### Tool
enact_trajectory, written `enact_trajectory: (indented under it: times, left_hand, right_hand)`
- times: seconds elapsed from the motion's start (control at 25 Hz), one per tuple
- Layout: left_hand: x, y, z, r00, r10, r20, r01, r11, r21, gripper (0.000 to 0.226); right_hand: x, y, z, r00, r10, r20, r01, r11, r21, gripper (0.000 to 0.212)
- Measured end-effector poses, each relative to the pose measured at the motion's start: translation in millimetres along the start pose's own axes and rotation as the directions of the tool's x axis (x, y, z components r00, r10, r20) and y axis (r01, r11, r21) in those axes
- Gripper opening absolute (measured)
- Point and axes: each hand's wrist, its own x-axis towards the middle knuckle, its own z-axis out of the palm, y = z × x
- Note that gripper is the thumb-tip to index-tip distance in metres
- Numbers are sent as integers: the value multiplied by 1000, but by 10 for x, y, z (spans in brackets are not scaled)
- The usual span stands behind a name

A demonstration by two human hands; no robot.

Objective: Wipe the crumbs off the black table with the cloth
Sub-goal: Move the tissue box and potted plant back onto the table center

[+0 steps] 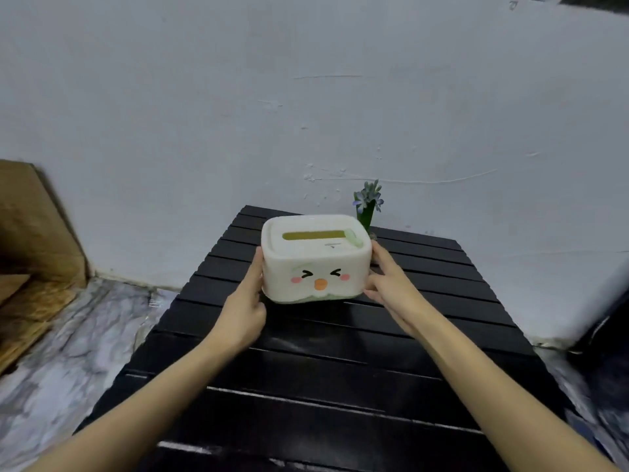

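A black slatted table (306, 386) stretches away from me toward the wall. Above its far half I hold a white tissue box (315, 264) with a cartoon face on its front and a slot in its lid. My left hand (246, 301) grips the box's left side and my right hand (391, 287) grips its right side. The box is tilted a little and its base looks slightly lifted off the slats. No cloth is in view. I cannot make out crumbs on the dark slats.
A small blue-flowered plant (368, 206) stands at the table's far edge, right behind the box. A grey-white wall (306, 114) rises behind it. Brown cardboard (30, 250) leans at the left. The floor (68, 352) is marbled grey.
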Motion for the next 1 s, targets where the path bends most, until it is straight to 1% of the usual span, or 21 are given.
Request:
enact_trajectory:
  times: [0.08,0.2,0.28,0.36,0.44,0.52,0.6,0.68,0.76,0.88,1.0]
  left_hand:
    - [-221,95,87,999,20,34,-20,1000,-6,99]
    - [-409,196,162,999,19,35,-18,1000,-22,97]
    - [-478,175,193,999,16,39,-15,999,-44,97]
    - [-544,124,198,999,12,51,-11,1000,-25,97]
    - [-564,86,144,998,8,57,-9,1000,14,93]
    - [-512,55,39,999,0,47,-3,998,61,81]
    - [-418,-16,-89,1000,-15,9,14,990,140,69]
    - [-276,-123,-217,999,-30,-25,35,971,235,62]
    - [-102,-225,-316,999,-33,-43,45,954,296,58]
    - [122,-375,-339,996,-48,-76,70,945,320,55]
    - [164,-446,-310,994,-42,-103,74,945,320,52]
  right_hand:
    - [-271,49,-58,1000,7,-6,-7,999,34,72]
    - [-485,125,-110,1000,13,-21,-11,997,71,72]
    - [-545,162,-111,1000,26,-15,-25,997,77,72]
    - [-570,212,-106,999,45,-12,-44,997,59,71]
    - [-549,256,-135,998,66,-8,-65,998,9,71]
    - [-454,298,-222,996,81,-26,-82,995,-55,69]
    - [-309,340,-333,993,83,-86,-93,989,-119,63]
    - [-140,380,-428,987,71,-143,-96,979,-178,57]
    - [83,443,-483,983,56,-173,-95,970,-224,55]
    - [469,568,-518,982,57,-180,-107,953,-282,61]
    - [853,653,-547,979,30,-204,-100,933,-346,77]
